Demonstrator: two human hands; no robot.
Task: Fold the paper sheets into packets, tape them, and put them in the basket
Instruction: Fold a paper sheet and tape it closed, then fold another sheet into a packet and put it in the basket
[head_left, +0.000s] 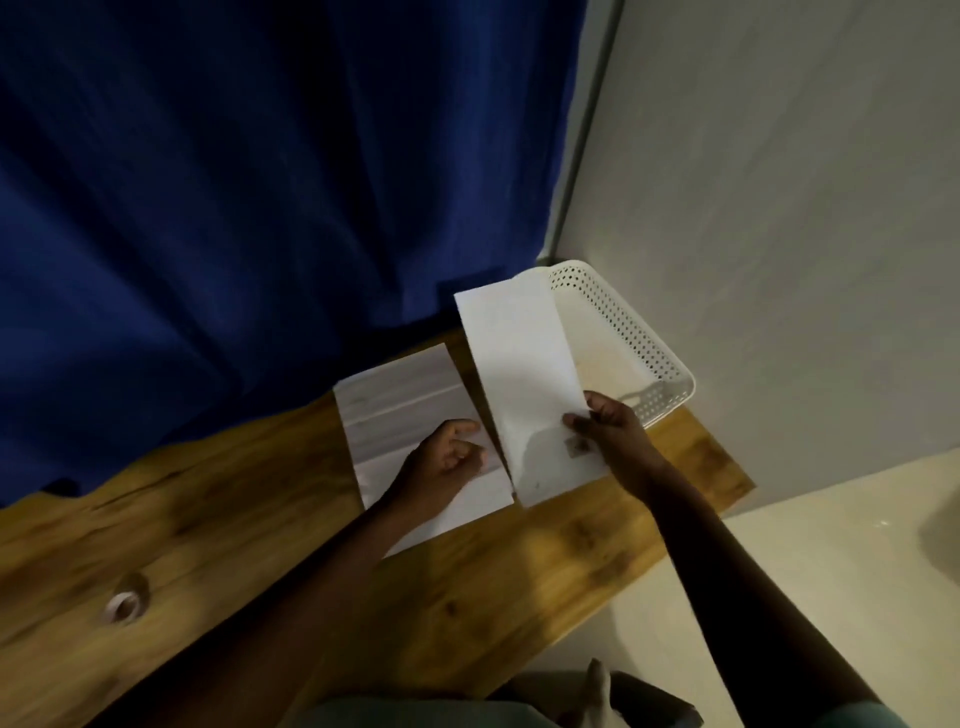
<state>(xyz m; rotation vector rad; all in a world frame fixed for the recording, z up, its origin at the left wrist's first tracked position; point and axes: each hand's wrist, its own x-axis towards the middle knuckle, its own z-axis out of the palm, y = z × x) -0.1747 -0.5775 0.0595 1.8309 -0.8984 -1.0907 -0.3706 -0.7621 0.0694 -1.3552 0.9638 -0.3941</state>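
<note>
A wooden table (519, 587) stands before a blue curtain (260, 182). A blurred tape roll (123, 606) lies near its front edge. The left hand (441, 460), fingers loosely curled, rests on flat paper sheets (410, 395). The right hand (605, 428) pinches a folded packet (519, 364), which hides part of the white basket (623, 332) behind.

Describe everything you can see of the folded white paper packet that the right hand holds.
The folded white paper packet is a long, narrow rectangle of plain paper, held slightly tilted. The right hand pinches its near right edge. A small brownish piece, probably tape, sits near its lower end. Its far end overlaps the white perforated plastic basket, and its near end is above the wooden table, beside the flat white sheets.
</note>
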